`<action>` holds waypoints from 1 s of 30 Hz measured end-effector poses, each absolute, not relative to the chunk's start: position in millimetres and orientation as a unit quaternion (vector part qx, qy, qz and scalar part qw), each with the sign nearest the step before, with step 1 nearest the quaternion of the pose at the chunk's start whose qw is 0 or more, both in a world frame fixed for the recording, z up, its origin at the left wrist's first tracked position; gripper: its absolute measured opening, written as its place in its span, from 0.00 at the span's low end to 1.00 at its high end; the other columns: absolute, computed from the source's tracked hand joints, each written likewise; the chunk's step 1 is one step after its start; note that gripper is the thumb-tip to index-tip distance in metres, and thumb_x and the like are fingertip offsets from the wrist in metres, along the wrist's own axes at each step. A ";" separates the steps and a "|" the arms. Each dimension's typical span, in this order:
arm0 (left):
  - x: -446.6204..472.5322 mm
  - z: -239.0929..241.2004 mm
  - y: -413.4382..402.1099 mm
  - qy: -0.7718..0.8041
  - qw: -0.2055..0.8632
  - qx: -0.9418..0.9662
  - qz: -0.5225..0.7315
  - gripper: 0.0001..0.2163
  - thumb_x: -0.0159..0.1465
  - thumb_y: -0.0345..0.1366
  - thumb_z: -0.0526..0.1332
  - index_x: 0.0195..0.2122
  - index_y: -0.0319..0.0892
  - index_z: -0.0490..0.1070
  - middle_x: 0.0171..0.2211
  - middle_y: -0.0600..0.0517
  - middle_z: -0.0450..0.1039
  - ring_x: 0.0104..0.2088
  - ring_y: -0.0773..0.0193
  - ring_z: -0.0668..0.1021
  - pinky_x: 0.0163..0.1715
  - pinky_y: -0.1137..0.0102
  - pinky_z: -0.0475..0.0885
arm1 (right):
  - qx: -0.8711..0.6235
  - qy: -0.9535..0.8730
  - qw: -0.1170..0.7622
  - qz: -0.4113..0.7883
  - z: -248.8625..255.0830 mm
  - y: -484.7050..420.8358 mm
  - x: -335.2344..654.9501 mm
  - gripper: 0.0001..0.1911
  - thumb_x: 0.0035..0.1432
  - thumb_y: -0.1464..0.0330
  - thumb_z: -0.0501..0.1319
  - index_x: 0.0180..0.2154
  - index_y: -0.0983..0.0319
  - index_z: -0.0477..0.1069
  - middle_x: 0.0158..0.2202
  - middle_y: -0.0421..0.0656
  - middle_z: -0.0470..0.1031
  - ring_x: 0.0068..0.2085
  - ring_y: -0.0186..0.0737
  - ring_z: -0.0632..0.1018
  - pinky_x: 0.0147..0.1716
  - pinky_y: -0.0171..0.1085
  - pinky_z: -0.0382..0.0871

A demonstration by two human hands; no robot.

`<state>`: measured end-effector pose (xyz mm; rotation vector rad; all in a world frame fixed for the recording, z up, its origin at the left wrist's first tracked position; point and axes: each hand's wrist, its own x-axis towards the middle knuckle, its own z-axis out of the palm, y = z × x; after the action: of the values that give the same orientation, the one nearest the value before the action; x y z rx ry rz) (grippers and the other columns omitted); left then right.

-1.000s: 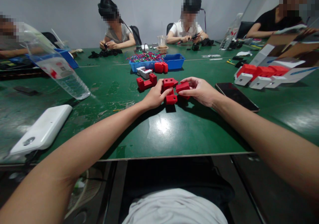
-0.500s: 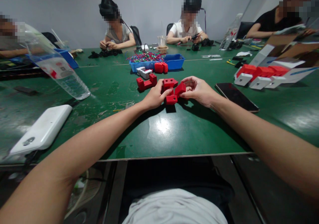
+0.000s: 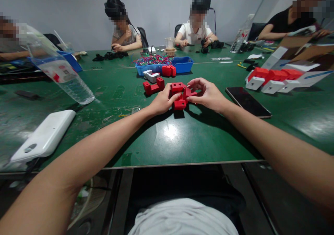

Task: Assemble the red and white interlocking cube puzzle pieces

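Note:
My left hand is closed on a red U-shaped plastic bracket, its thumb laid across the middle of the part. In the fingers of my right hand is a smaller red plastic block, pinched at the bracket's open side. The block touches the bracket or sits partly inside it; my fingers hide how far. Just left of my left hand lies another red bracket. Behind it are a white bracket and a red block piece.
A blue bin with coloured wires stands behind the parts. At right are a black phone, red-and-white pieces and an open carton. A bottle and a white power bank are at left. Co-workers sit opposite.
My right hand has turned the small red block and brought it left against the bracket. My left hand stays put. A co-worker opposite has raised one hand.

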<state>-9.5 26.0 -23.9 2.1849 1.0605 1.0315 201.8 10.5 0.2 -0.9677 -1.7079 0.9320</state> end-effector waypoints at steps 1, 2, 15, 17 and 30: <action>-9.6 -24.2 26.2 0.389 0.248 0.802 0.379 0.16 0.68 0.42 0.57 0.53 0.40 0.62 0.53 0.43 0.74 0.52 0.56 0.78 0.54 0.60 0.71 | -0.390 -0.699 0.463 0.380 -0.2 10.4 201.5 0.26 0.38 0.68 0.75 0.40 0.60 0.69 0.42 0.44 0.76 0.39 0.39 0.77 0.38 0.38 0.75; -9.7 -24.5 26.4 0.389 0.247 0.802 0.379 0.16 0.68 0.42 0.57 0.53 0.39 0.61 0.53 0.42 0.74 0.52 0.56 0.78 0.54 0.61 0.71 | -0.389 -0.700 0.459 0.384 -0.6 10.1 201.1 0.26 0.38 0.68 0.75 0.41 0.60 0.68 0.42 0.43 0.76 0.40 0.40 0.77 0.39 0.39 0.75; -10.6 -26.2 28.1 0.392 0.245 0.804 0.374 0.16 0.68 0.43 0.57 0.52 0.40 0.61 0.52 0.42 0.74 0.50 0.55 0.78 0.53 0.60 0.71 | -0.401 -0.606 0.523 0.446 2.1 8.5 200.5 0.29 0.45 0.60 0.72 0.46 0.53 0.61 0.41 0.37 0.69 0.35 0.36 0.78 0.32 0.36 0.77; -10.5 -26.3 27.9 0.391 0.248 0.803 0.375 0.16 0.68 0.42 0.57 0.52 0.40 0.61 0.51 0.43 0.75 0.50 0.56 0.78 0.52 0.61 0.71 | -0.398 -0.598 0.518 0.465 2.5 8.2 199.9 0.29 0.44 0.60 0.72 0.45 0.53 0.61 0.40 0.37 0.69 0.35 0.37 0.78 0.32 0.37 0.78; -10.7 -26.7 28.0 0.397 0.240 0.804 0.372 0.17 0.68 0.43 0.57 0.53 0.39 0.61 0.51 0.42 0.74 0.49 0.55 0.78 0.52 0.62 0.71 | -0.396 -0.632 0.490 0.451 2.4 5.1 200.1 0.30 0.42 0.64 0.75 0.45 0.58 0.65 0.35 0.40 0.79 0.33 0.38 0.79 0.33 0.36 0.75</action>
<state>-10.7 28.0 -26.7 2.2010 1.0854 1.0189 200.1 5.1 2.4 -0.9624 -1.5353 1.0960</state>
